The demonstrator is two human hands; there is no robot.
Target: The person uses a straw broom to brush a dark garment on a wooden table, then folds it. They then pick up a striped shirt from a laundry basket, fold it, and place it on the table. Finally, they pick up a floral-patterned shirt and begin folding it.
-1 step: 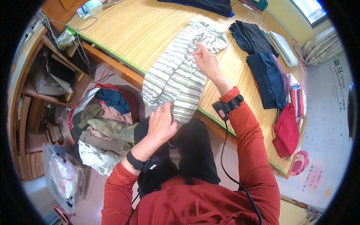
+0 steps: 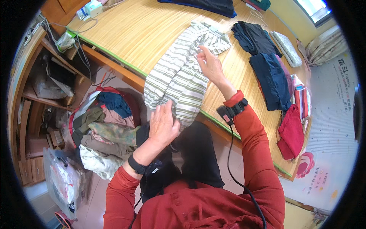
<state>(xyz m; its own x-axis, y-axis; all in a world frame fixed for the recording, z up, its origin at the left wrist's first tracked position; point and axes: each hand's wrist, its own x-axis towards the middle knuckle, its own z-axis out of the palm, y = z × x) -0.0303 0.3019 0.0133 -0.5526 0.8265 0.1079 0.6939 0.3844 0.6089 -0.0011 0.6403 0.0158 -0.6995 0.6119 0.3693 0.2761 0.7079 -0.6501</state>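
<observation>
A: Where is the garment now?

B: The striped garment [image 2: 177, 63] lies at twelve o'clock on the wooden table [image 2: 126, 30] – its near end hangs over the edge.

A: And what has just changed?

B: Almost nothing. Against the picture just before, the hands have moved only very slightly, and the cloth keeps its shape. So I judge that the work on it has not advanced.

A: How are the fingers?

B: The left hand [image 2: 163, 125] is at the hanging end, fingers a little bent. The right hand [image 2: 212, 68] is at one o'clock, over the cloth, index finger and thumb apart. Whether either grasps fabric – I cannot tell.

A: Other clothes?

B: Folded navy clothing [image 2: 268, 82] at two o'clock, a filled laundry basket [image 2: 136, 105] towards nine.
</observation>
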